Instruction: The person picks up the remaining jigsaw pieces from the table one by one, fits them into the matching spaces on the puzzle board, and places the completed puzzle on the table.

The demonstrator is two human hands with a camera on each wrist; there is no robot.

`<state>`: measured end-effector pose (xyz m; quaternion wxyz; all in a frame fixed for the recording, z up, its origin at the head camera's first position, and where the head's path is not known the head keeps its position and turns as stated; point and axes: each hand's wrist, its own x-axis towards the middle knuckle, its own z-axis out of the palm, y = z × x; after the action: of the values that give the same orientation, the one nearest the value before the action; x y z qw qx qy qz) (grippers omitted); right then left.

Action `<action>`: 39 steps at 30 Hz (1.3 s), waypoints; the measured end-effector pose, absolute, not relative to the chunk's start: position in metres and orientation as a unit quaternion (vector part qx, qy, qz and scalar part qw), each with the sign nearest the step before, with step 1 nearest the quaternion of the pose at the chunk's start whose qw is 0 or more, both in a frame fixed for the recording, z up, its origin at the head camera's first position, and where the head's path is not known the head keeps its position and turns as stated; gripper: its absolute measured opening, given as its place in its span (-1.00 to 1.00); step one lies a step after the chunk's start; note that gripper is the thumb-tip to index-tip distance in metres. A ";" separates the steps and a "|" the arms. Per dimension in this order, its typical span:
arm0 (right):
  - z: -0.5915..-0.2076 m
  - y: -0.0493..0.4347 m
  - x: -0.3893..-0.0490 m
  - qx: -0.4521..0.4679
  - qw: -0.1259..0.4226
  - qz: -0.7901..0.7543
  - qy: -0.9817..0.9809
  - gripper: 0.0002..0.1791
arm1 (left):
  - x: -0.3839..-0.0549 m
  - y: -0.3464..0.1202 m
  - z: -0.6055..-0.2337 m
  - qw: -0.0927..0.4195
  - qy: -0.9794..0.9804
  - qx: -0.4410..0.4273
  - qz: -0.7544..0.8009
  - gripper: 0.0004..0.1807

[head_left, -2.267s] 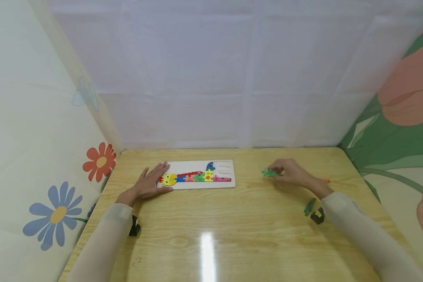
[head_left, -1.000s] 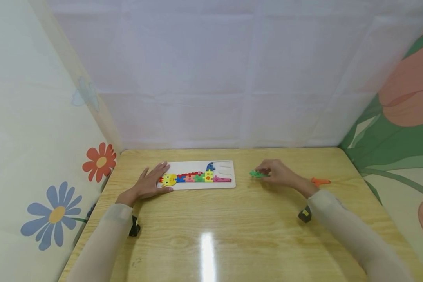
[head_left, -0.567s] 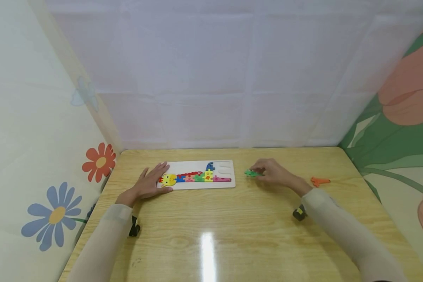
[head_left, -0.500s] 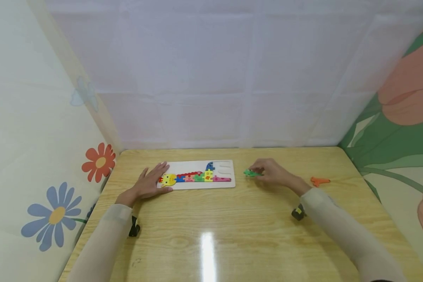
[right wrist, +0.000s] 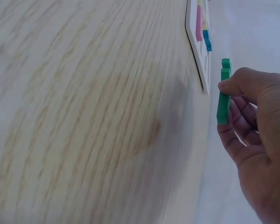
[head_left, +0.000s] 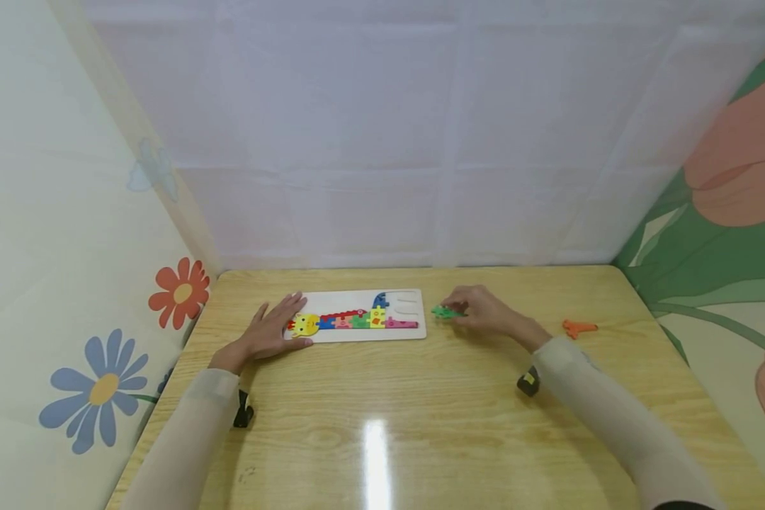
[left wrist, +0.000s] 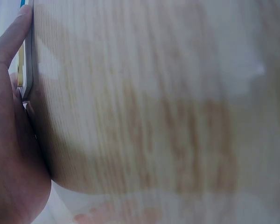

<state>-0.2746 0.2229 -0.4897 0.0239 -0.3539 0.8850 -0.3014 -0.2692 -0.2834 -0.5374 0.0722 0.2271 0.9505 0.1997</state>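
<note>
A person worked at a wooden bench (head_left: pixel 331 397) with two bare hands. The left hand (head_left: pixel 268 331) lay on the left end of a flat white board (head_left: pixel 341 300), right by a yellow giraffe head (head_left: pixel 305 324). Its grip was apart, with the fingers spread out, and it pinched nothing. The right hand (head_left: pixel 483 312) had its grip clamped on a green piece (head_left: pixel 446 312). The thumb was on one side of the piece and fingers were on the other. The green piece was up in the air, just past the right end of the board and near it, but not touching it. In the right wrist view, it showed its thin side. On the board, bright pieces made a giraffe lying on its side. A red strip (head_left: pixel 341 315) ran along the neck. A pink piece (head_left: pixel 401 324) pointed to the right, and a dark blue piece (head_left: pixel 380 301) sat higher up. Near them, white curvy shapes were marked in the board. An orange piece (head_left: pixel 579 328) lay on the bench, well apart from the board, on the right. A red flower (head_left: pixel 183 292) and a blue flower (head_left: pixel 99 389) were on the left wall.
</note>
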 end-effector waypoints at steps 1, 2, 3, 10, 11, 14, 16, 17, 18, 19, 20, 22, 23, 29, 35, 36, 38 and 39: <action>-0.490 0.222 -0.275 -0.354 0.024 -0.302 0.885 -0.63 | -0.269 -0.283 -0.538 0.071 0.951 0.227 0.198 0.18; -0.490 0.221 -0.276 -0.355 0.024 -0.303 0.884 -0.63 | -0.269 -0.284 -0.538 0.071 0.951 0.227 0.198 0.18; -0.489 0.219 -0.276 -0.356 0.025 -0.305 0.883 -0.63 | -0.269 -0.283 -0.538 0.071 0.951 0.227 0.199 0.18; -0.489 0.211 -0.279 -0.353 0.042 -0.320 0.878 -0.62 | -0.267 -0.281 -0.533 0.079 0.952 0.220 0.195 0.18; -0.490 0.210 -0.280 -0.353 0.044 -0.324 0.877 -0.62 | -0.267 -0.281 -0.533 0.082 0.953 0.217 0.193 0.18; -0.492 0.207 -0.283 -0.356 0.047 -0.331 0.873 -0.62 | -0.267 -0.280 -0.532 0.086 0.953 0.215 0.193 0.18; -0.493 0.205 -0.284 -0.357 0.048 -0.333 0.872 -0.62 | -0.267 -0.280 -0.532 0.084 0.954 0.216 0.192 0.17; -0.494 0.204 -0.285 -0.357 0.049 -0.334 0.871 -0.62 | -0.267 -0.280 -0.533 0.083 0.954 0.217 0.191 0.16; -0.494 0.203 -0.286 -0.358 0.048 -0.333 0.871 -0.63 | -0.267 -0.280 -0.533 0.082 0.954 0.218 0.191 0.16; -0.494 0.202 -0.286 -0.359 0.047 -0.333 0.870 -0.63 | -0.267 -0.280 -0.532 0.081 0.954 0.218 0.191 0.16; -0.494 0.201 -0.287 -0.361 0.047 -0.335 0.869 -0.62 | -0.267 -0.280 -0.532 0.081 0.954 0.218 0.189 0.16; -0.494 0.199 -0.288 -0.366 0.045 -0.337 0.866 -0.62 | -0.267 -0.280 -0.532 0.083 0.954 0.217 0.188 0.16; -0.495 0.198 -0.288 -0.368 0.044 -0.337 0.865 -0.62 | -0.267 -0.280 -0.532 0.085 0.955 0.216 0.186 0.16; -0.495 0.191 -0.290 -0.374 0.042 -0.332 0.865 -0.61 | -0.267 -0.280 -0.532 0.088 0.955 0.216 0.183 0.16; -0.495 0.184 -0.291 -0.373 0.041 -0.333 0.865 -0.62 | -0.268 -0.280 -0.532 0.087 0.955 0.217 0.182 0.16; -0.495 0.183 -0.292 -0.373 0.041 -0.332 0.866 -0.63 | -0.268 -0.280 -0.532 0.087 0.955 0.216 0.183 0.16; -0.495 0.182 -0.292 -0.369 0.042 -0.330 0.868 -0.63 | -0.268 -0.280 -0.531 0.087 0.955 0.216 0.184 0.16; -0.496 0.181 -0.292 -0.368 0.043 -0.330 0.869 -0.62 | -0.268 -0.280 -0.531 0.087 0.955 0.216 0.185 0.16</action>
<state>-0.2924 0.1811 -0.4956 0.0427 -0.3677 0.8685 -0.3295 -0.2677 -0.2802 -0.5310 0.0875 0.2157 0.9549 0.1846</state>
